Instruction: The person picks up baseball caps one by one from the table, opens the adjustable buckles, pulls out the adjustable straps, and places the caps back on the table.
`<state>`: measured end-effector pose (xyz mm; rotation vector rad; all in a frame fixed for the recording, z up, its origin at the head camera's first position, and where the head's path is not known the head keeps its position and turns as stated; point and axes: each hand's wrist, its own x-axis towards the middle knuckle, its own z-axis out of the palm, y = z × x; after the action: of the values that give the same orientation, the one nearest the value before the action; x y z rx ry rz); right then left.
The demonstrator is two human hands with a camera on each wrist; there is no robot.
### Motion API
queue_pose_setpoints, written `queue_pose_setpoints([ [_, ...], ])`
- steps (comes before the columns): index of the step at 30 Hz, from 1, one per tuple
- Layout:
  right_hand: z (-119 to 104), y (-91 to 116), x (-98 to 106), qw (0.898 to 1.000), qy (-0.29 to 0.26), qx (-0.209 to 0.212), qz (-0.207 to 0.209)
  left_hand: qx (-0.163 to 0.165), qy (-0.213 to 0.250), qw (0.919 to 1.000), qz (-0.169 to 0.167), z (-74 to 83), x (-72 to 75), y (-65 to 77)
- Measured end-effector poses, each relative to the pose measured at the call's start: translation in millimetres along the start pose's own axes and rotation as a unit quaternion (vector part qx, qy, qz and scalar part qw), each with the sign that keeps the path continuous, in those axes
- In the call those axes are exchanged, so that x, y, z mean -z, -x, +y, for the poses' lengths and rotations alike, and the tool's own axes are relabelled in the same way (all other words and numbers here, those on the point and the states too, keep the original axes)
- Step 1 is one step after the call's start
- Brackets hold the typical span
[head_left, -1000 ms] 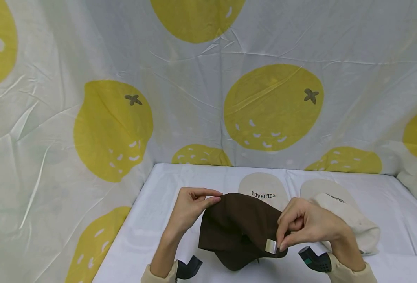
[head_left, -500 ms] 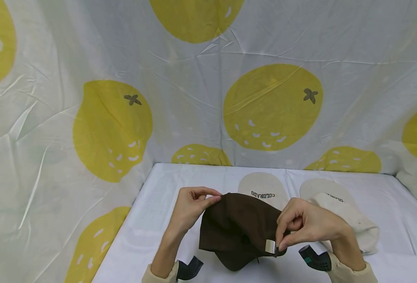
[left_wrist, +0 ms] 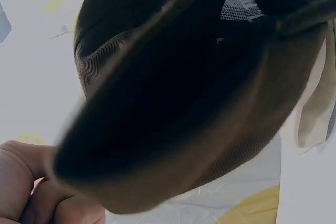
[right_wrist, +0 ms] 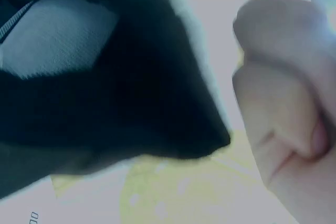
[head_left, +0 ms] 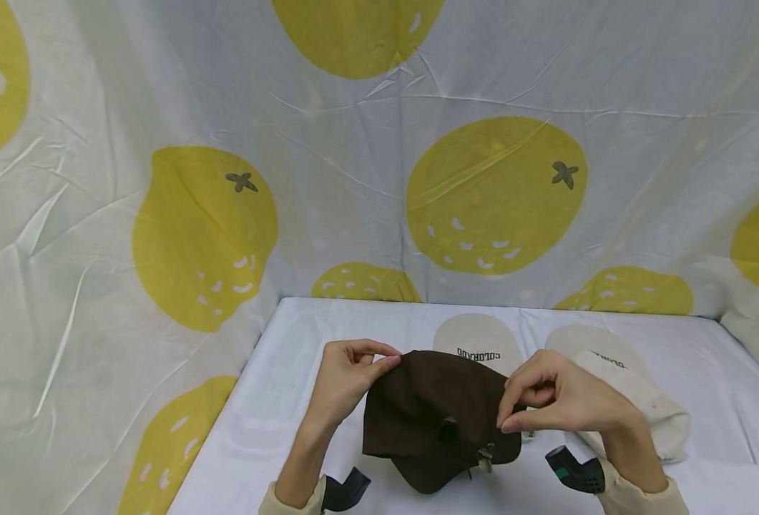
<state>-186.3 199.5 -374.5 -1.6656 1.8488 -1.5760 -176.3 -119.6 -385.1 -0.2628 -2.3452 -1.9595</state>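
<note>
A dark brown baseball cap is held up over the table, its inside showing in the left wrist view. My left hand pinches its upper left edge between thumb and fingers. My right hand is at the cap's right side, thumb and index fingertips close together, overlapping the cap just above a small metal buckle. The buckle looks tilted open at the lower right edge. I cannot tell whether the right fingertips pinch anything. In the right wrist view, the right hand's curled fingers stand beside the cap's edge.
Behind the brown cap lies a cream cap lettered COLORADO, partly hidden. A second cream cap rests at the right, partly behind the right hand. The white cloth-covered table meets a curtain printed with lemons.
My right hand has moved slightly up, away from the metal buckle. The buckle, flat and bright before, now looks flipped open. My left hand and the cap have hardly moved.
</note>
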Motion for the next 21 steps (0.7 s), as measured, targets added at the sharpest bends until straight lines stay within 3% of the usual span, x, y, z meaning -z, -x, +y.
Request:
queue_pose_setpoints([
  [3,-6,-4,-6,0.994,0.013,-0.086,0.074,0.000,-0.001,1.0000,0.001,1.1,-0.2,0.8],
  [6,-9,-10,-14,0.975,0.059,-0.161,0.140,-0.001,-0.004,1.0000,0.000,1.8,-0.4,1.0],
  [9,-10,-18,-20,0.954,0.105,-0.207,0.191,-0.004,-0.006,1.0000,-0.005,2.7,-0.4,1.7],
  [14,-8,-27,-27,0.933,0.106,-0.234,0.251,-0.012,-0.008,0.9997,-0.022,5.0,-2.2,3.8],
  [21,-3,-33,-31,0.936,0.071,-0.215,0.270,-0.027,-0.008,0.9986,-0.044,11.0,-4.7,7.5],
])
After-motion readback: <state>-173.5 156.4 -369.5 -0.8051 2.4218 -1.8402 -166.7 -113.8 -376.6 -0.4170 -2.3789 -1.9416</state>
